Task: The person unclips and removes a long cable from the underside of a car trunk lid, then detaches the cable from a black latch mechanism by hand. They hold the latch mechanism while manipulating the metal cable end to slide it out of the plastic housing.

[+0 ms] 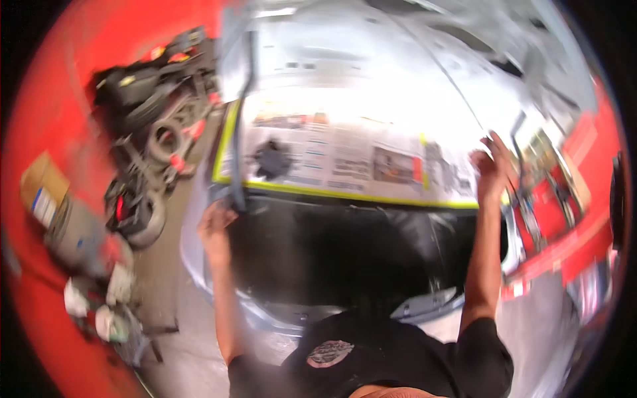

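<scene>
My left hand (215, 225) is beside the lower end of a grey strut (247, 93) at the left corner of a newspaper-covered panel (345, 149); blur hides whether it grips. My right hand (492, 159), raised by the panel's right side, has fingers curled at the end of a thin rod (451, 86) that slants down from a raised silver vehicle lid (411, 40). Yellow tape (332, 194) borders the newspapers. A dark irregular shape (272, 159) shows on the paper. Below is a dark opening (345, 252) in the vehicle's body.
Tyres (166, 136) and jumbled dark parts line the red wall (50, 106) at left, with a grey drum (83, 239), a cardboard box (41, 182) and white containers (113, 325). Red equipment (554, 225) stands at right. Grey floor (544, 331) shows beside the vehicle.
</scene>
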`<state>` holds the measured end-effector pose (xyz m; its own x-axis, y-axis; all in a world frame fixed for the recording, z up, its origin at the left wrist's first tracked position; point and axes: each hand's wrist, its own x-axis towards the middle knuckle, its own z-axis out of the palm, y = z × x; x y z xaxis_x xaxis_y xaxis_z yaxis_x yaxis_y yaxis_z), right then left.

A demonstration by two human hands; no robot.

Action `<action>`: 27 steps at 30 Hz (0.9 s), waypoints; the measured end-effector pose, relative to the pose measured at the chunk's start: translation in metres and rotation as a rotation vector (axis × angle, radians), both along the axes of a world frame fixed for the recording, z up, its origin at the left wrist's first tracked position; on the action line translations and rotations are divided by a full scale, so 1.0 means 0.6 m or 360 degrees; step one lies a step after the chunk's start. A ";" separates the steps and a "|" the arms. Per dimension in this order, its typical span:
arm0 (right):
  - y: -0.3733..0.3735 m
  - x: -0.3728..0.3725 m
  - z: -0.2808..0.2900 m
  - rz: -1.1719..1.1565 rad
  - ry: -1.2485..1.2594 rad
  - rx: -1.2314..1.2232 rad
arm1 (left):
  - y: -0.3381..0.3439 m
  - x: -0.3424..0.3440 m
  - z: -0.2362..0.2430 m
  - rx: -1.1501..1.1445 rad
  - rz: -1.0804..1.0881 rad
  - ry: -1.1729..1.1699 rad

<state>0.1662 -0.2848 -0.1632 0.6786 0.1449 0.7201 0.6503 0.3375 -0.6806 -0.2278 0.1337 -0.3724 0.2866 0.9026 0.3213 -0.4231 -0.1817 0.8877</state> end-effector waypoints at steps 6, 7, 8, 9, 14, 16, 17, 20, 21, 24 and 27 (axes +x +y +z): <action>0.042 -0.084 0.038 0.0275 0.0061 0.0116 | 0.006 -0.013 -0.028 0.0041 -0.0044 -0.0070; 0.036 -0.091 0.040 0.0240 0.0061 0.0108 | 0.002 -0.012 -0.024 0.0052 -0.0080 -0.0089; 0.027 -0.093 0.039 0.0207 0.0063 0.0127 | -0.001 -0.008 -0.021 0.0069 -0.0114 -0.0085; 0.018 -0.095 0.038 0.0203 0.0056 0.0129 | -0.005 -0.004 -0.018 0.0062 -0.0113 -0.0056; 0.009 -0.105 0.032 0.0197 0.0070 0.0099 | -0.012 -0.002 -0.011 0.0062 -0.0093 0.0001; 0.009 -0.106 0.030 0.0192 0.0080 0.0099 | -0.010 0.001 -0.018 0.0046 -0.0083 -0.0038; 0.010 -0.106 0.029 0.0193 0.0086 0.0087 | -0.010 0.003 -0.019 0.0060 -0.0088 -0.0035; 0.012 -0.111 0.030 0.0175 0.0057 0.0095 | -0.009 0.007 -0.023 0.0076 -0.0023 -0.0067; 0.011 -0.111 0.030 0.0183 0.0049 0.0106 | -0.005 0.006 -0.027 0.0073 0.0010 -0.0039; 0.011 -0.106 0.029 0.0177 0.0044 0.0105 | -0.005 0.011 -0.035 0.0189 0.0291 0.0091; 0.010 -0.104 0.025 0.0154 0.0042 0.0096 | -0.036 0.024 -0.017 0.0470 0.0805 0.0349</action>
<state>0.1040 -0.2785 -0.1483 0.6822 0.1678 0.7117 0.5948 0.4387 -0.6736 -0.2137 0.1120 -0.3827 -0.0653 0.8260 0.5599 -0.0341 -0.5627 0.8260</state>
